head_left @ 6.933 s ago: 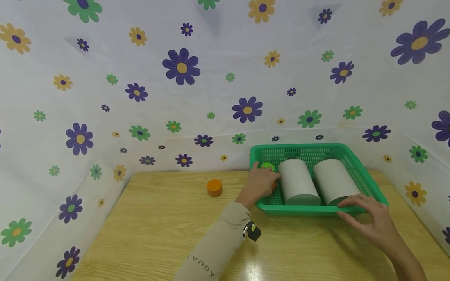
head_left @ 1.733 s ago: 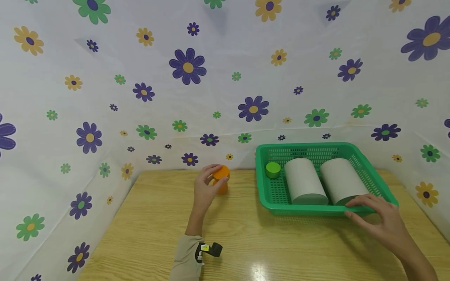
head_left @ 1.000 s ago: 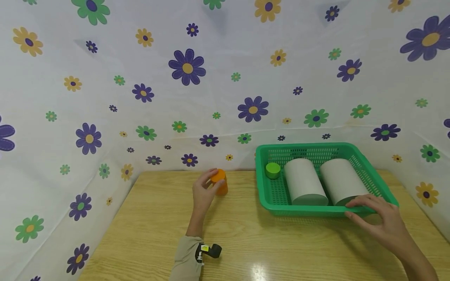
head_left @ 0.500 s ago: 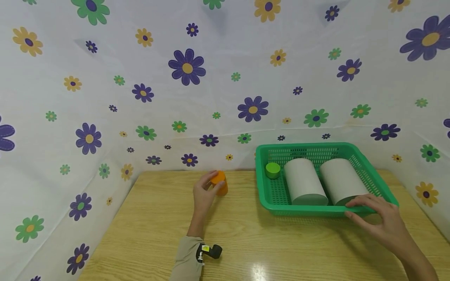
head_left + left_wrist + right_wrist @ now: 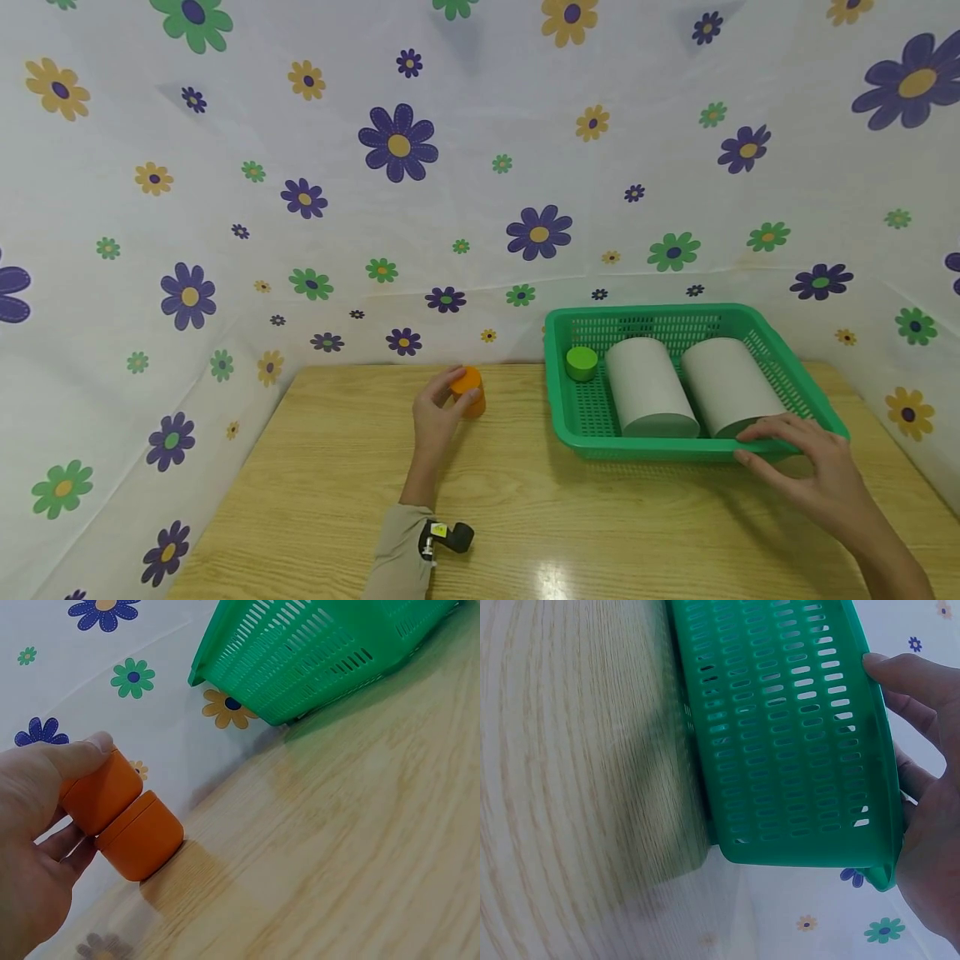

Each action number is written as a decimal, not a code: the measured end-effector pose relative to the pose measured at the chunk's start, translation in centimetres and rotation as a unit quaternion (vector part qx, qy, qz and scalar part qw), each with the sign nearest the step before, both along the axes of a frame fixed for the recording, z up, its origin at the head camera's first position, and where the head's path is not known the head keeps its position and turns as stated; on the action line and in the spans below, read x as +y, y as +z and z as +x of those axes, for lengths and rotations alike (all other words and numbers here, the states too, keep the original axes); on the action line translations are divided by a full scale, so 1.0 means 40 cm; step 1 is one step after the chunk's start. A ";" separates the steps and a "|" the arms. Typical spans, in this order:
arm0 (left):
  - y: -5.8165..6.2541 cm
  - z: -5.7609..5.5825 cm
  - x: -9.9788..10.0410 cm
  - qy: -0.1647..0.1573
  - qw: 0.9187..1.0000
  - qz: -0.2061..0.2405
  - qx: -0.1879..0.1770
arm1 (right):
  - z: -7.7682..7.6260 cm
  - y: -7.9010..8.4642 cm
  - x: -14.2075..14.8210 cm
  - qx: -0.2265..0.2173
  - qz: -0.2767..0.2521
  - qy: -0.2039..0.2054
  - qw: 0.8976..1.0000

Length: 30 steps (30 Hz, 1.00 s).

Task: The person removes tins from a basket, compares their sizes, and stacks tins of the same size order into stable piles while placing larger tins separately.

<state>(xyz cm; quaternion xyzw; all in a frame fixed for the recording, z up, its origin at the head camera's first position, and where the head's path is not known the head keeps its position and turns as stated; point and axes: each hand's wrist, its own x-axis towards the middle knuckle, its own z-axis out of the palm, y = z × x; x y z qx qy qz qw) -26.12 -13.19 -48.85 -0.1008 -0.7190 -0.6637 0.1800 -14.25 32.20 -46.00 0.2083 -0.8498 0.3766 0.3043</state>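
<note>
My left hand (image 5: 435,412) pinches a small round orange lidded jar (image 5: 109,796) between thumb and fingers. It sits on a second orange jar (image 5: 144,838) of the same kind, which stands upright on the table. In the left wrist view the upper jar appears slightly offset from the lower one. My right hand (image 5: 806,467) grips the front rim of the green plastic basket (image 5: 645,450) near its right corner, thumb outside and fingers over the edge. Inside the basket are a green round jar (image 5: 582,364) and two white cylinders, the left cylinder (image 5: 648,387) and the right cylinder (image 5: 727,383), lying on their sides.
The wooden table (image 5: 337,475) ends at the back against a white flowered cloth (image 5: 450,208), which also hangs along both sides. The basket stands at the table's back right, to the right of the orange jars. A black wrist camera (image 5: 453,537) sits on my left sleeve.
My left hand has moved from inside the basket to the left, bringing an orange jar out and lowering it onto the other orange jar. My right hand stays on the basket rim.
</note>
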 end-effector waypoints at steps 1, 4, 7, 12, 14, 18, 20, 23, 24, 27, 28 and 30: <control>0.001 0.001 0.000 0.002 1.000 -0.002 -0.003 | 0.000 0.001 0.000 0.001 0.000 0.001 1.000; 0.005 0.003 0.001 0.003 1.000 -0.008 -0.008 | -0.001 0.004 0.000 0.002 0.001 0.004 1.000; 0.007 0.002 0.001 0.002 1.000 -0.013 -0.011 | 0.000 0.006 0.000 0.003 0.000 0.004 1.000; 0.006 0.001 0.001 0.001 1.000 -0.013 -0.018 | 0.000 0.005 0.001 0.003 0.000 0.001 1.000; 0.007 0.002 0.002 0.003 1.000 -0.012 -0.021 | 0.000 0.002 0.001 0.003 0.000 -0.001 1.000; 0.008 0.004 0.002 0.004 1.000 -0.012 -0.023 | -0.001 -0.001 0.003 0.004 0.001 -0.003 1.000; 0.009 0.005 0.001 0.003 1.000 -0.014 -0.023 | -0.001 -0.001 0.003 0.006 0.002 -0.002 1.000; 0.011 0.006 0.000 -0.001 1.000 -0.017 -0.017 | -0.001 0.000 0.002 0.009 0.003 0.001 1.000; 0.013 0.007 0.000 -0.002 1.000 -0.017 -0.013 | -0.001 0.001 0.002 0.009 0.004 0.001 1.000; 0.020 0.007 -0.001 -0.001 1.000 -0.023 -0.001 | 0.000 0.000 0.002 0.005 0.002 0.001 1.000; 0.023 0.008 -0.001 0.000 1.000 -0.026 0.002 | 0.000 0.000 0.002 0.002 0.003 0.000 1.000; 0.030 0.009 0.000 0.005 0.999 -0.032 0.007 | 0.002 -0.001 0.003 -0.005 0.003 -0.003 1.000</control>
